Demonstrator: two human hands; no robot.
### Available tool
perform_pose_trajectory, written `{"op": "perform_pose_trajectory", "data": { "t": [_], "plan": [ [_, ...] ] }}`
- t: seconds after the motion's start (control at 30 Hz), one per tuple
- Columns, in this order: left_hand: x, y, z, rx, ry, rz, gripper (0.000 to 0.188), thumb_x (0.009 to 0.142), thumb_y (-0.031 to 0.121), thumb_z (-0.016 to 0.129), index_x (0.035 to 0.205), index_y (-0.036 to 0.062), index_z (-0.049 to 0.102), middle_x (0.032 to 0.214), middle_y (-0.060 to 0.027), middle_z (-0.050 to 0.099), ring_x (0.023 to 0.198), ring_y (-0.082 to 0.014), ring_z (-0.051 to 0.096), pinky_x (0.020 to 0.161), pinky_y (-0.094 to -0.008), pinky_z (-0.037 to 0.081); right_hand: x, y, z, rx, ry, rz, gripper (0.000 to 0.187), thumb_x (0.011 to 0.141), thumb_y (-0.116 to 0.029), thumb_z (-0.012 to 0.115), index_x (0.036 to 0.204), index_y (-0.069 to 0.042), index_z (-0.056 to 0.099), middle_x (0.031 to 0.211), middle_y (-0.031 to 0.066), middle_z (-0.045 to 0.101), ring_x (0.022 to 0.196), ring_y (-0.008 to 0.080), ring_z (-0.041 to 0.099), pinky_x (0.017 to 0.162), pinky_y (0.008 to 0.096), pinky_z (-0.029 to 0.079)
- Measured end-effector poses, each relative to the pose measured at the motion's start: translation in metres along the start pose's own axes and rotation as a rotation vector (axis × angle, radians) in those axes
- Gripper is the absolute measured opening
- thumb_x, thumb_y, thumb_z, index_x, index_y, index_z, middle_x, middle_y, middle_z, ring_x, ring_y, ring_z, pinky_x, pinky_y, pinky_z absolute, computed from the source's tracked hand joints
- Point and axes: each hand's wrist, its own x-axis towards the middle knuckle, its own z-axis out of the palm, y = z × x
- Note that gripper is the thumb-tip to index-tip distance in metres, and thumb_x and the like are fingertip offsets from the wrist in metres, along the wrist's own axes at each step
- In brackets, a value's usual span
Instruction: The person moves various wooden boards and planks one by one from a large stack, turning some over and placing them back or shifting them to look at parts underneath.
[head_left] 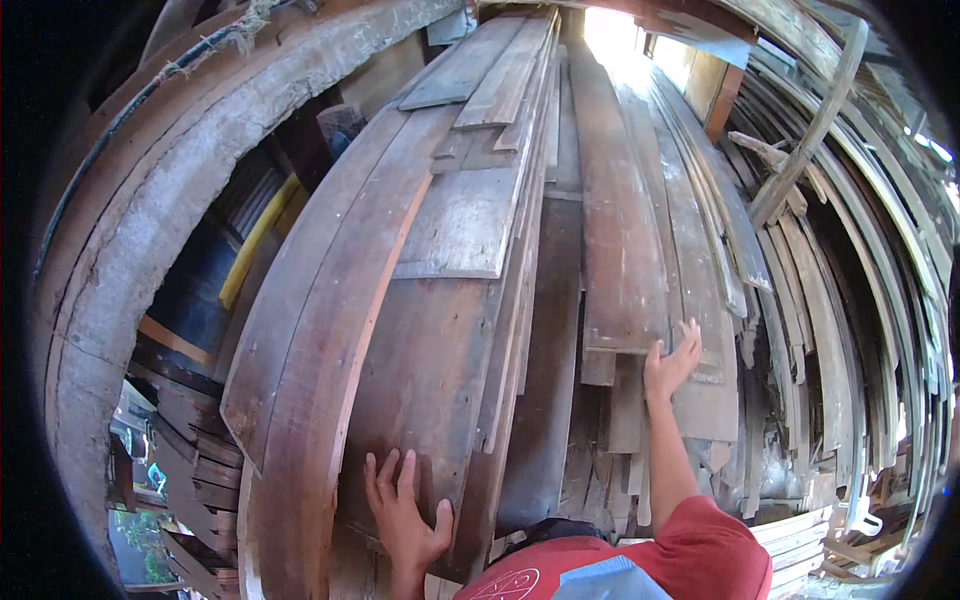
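Observation:
My left hand [408,515] lies with fingers spread on the lower part of a wide reddish-brown wooden board [420,370]. My right hand [672,368] is raised at the lower end of another long brown board [625,240], its thumb apart from the fingers and near the board's corner. Neither hand is wrapped round anything. A shorter, greyish plank [462,222] lies over the upper part of the wide board. To the left run long boards [330,300] with a pale orange edge. Between the two hands a dark board [545,380] sits deeper in the stack.
A curved-looking concrete beam [150,220] borders the left side. Many thin weathered planks [850,230] are stacked at the right, with a slanting wooden post [815,120] before them. A yellow strip [258,245] shows behind the left boards. Bright light enters at the top.

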Motion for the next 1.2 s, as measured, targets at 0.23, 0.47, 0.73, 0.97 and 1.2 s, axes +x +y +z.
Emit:
{"op": "perform_pose_trajectory", "data": {
  "t": [0.23,0.47,0.73,0.97,1.2],
  "plan": [
    [-0.002,-0.004,0.000,0.014,-0.009,-0.013,0.082,0.079,0.029,0.072,0.155,0.0070,0.050,0.159,-0.0240,0.042,0.157,-0.0500,0.022,0.127,-0.0635,0.023,-0.031,-0.025,0.002,-0.045,-0.198,-0.148,0.039,0.086,-0.009,0.072,0.125,-0.007,0.065,0.147,0.0187,0.056,0.146,0.0433,0.045,0.123,0.0569,0.032],
    [0.000,-0.005,-0.005,-0.007,-0.029,-0.041,0.079,0.080,0.029,0.073,0.155,0.0102,0.053,0.160,-0.0218,0.041,0.157,-0.0494,0.022,0.128,-0.0632,0.023,0.054,-0.171,0.055,0.481,-0.293,-0.294,0.029,0.090,-0.017,0.076,0.115,-0.004,0.069,0.121,0.0176,0.071,0.121,0.0364,0.066,0.104,0.0473,0.050],
    [0.001,-0.003,-0.003,-0.058,0.005,-0.048,0.080,0.080,0.032,0.076,0.155,0.0135,0.054,0.159,-0.0209,0.044,0.157,-0.0496,0.025,0.127,-0.0638,0.024,0.207,-0.263,0.191,0.948,-1.023,0.661,0.066,0.097,-0.060,0.072,0.126,-0.001,0.065,0.100,0.0196,0.074,0.079,0.0274,0.074,0.075,0.0409,0.059],
    [0.000,-0.005,-0.003,-0.075,0.021,-0.020,0.082,0.078,0.028,0.077,0.155,0.0110,0.053,0.159,-0.0229,0.044,0.156,-0.0517,0.024,0.127,-0.0654,0.024,0.209,-0.309,0.233,1.203,-0.928,0.707,0.059,0.103,-0.050,0.067,0.126,0.004,0.062,0.104,0.0178,0.074,0.073,0.0265,0.075,0.060,0.0308,0.060],
    [0.001,-0.011,-0.004,-0.040,0.028,-0.005,0.083,0.078,0.033,0.080,0.154,0.0134,0.054,0.159,-0.0211,0.045,0.157,-0.0508,0.025,0.127,-0.0653,0.024,0.210,-0.307,0.230,1.197,-0.849,0.674,0.048,0.104,-0.038,0.068,0.121,0.007,0.065,0.103,0.0183,0.073,0.070,0.0261,0.074,0.053,0.0316,0.058]
  ]
}}
